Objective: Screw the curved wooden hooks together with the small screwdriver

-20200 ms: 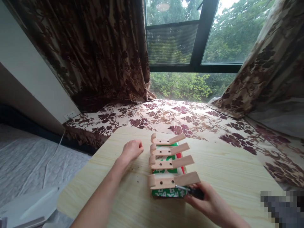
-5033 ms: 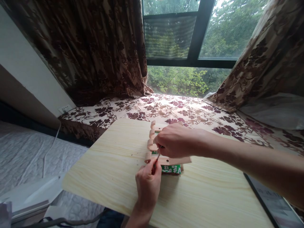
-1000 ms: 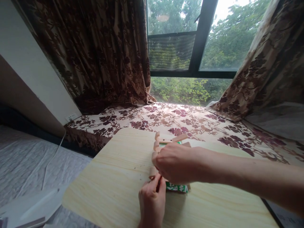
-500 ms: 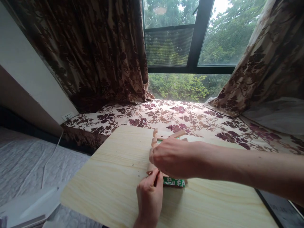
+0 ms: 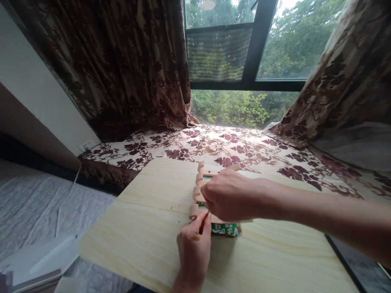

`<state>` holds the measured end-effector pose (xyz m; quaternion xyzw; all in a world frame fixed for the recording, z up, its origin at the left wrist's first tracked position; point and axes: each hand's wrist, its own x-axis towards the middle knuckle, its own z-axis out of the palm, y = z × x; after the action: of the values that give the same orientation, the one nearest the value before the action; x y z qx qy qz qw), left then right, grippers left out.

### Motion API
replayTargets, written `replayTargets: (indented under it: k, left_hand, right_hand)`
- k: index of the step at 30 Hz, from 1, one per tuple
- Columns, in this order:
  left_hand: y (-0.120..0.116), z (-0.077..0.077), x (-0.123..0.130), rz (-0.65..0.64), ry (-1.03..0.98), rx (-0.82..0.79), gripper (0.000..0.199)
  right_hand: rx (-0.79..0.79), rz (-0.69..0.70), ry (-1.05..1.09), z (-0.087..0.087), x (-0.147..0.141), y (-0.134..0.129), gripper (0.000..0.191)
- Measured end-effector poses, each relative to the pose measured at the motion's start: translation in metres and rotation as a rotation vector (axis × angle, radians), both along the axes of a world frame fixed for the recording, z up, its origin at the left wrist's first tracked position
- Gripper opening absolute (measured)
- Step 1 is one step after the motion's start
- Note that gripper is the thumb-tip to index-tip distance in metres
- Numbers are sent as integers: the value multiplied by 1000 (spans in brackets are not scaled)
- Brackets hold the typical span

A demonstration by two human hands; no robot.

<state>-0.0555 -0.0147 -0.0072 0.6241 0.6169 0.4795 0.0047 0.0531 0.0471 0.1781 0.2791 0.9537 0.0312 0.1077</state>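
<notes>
A light wooden piece with several curled, rounded parts [image 5: 197, 191] along its left side lies on the pale wood-grain table [image 5: 137, 219]. Beneath it, a green package with white characters [image 5: 224, 229] shows at the near end. My right hand [image 5: 227, 195] is closed over the wooden piece and hides its middle. Just below, my left hand [image 5: 194, 244] pinches at the near end, its fingertips close to those of my right hand. What either hand holds is too small or hidden to make out.
Behind the table is a ledge with floral cloth [image 5: 238, 142], below a window between curtains. A bed [image 5: 39, 203] with a white cable and a pale flat object [image 5: 39, 260] is at the left. A dark-edged flat item [image 5: 354, 260] lies at the lower right.
My right hand has shifted slightly right and up, uncovering more of the curled wooden parts and a strip of green between the hands. My left hand stays pinched in nearly the same place.
</notes>
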Motion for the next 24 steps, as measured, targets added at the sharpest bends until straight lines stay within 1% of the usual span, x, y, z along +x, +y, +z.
replayTargets:
  k: [2,3,5,8,11,14,16,18,20,22,24]
  left_hand:
    - [1,0,0,3,3,8,26]
    - [1,0,0,2,4,11,26]
    - [2,0,0,-3,5,15,27]
    - [3,1,0,-4,3,18,28]
    - [3,0,0,0,-1,21,28]
    - [3,-1,0,-1,-2,26,28]
    - [3,-2,0,4,-4,33,27]
    - [3,-4,1,13,-7,42,27]
    - [3,-5,1,16,-7,50,26]
    - [3,-6,1,14,-5,53,25]
    - [3,-6,1,11,-4,54,25]
  right_hand:
    - [-42,-59,37,2,4,2,23]
    - [-55,-57,51,3,6,3,21]
    - [-79,8,43,5,9,3,17]
    - [-58,139,10,7,10,2,19]
    - [-40,182,-22,6,7,2,20]
    - [-71,120,-32,5,4,6,18]
    - [-108,30,2,5,2,9,16]
    - [-128,-76,35,5,2,12,18]
    - [-119,-127,44,7,4,13,23]
    - [-95,-76,29,11,5,13,23]
    - [-77,27,15,14,7,11,18]
